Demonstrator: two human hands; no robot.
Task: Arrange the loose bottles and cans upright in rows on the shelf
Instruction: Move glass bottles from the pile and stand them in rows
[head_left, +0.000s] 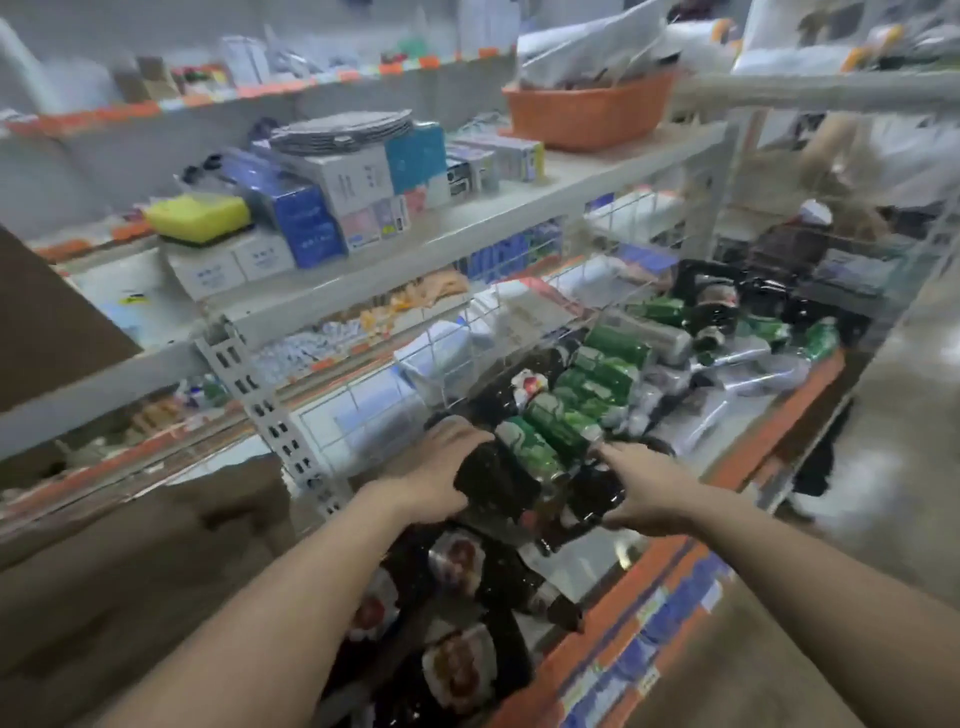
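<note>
A low shelf (737, 457) with an orange front edge holds a jumble of drinks. Green cans (587, 395) lie on their sides in a row running back from my hands. Dark bottles with red and white labels (457, 566) lie beneath my forearms. My left hand (431, 467) wraps over the top of a dark bottle (493, 478). My right hand (639, 488) presses against another dark bottle (592, 493) from the right. A green can (530, 447) sits between the two hands. The view is motion-blurred.
A white wire divider (467, 332) stands left of the cans. More green cans and dark bottles (727, 322) are piled at the far end. The shelf above (467, 228) carries boxes, a yellow sponge (197, 215) and an orange basket (587, 111). Cardboard (145, 561) stands at lower left.
</note>
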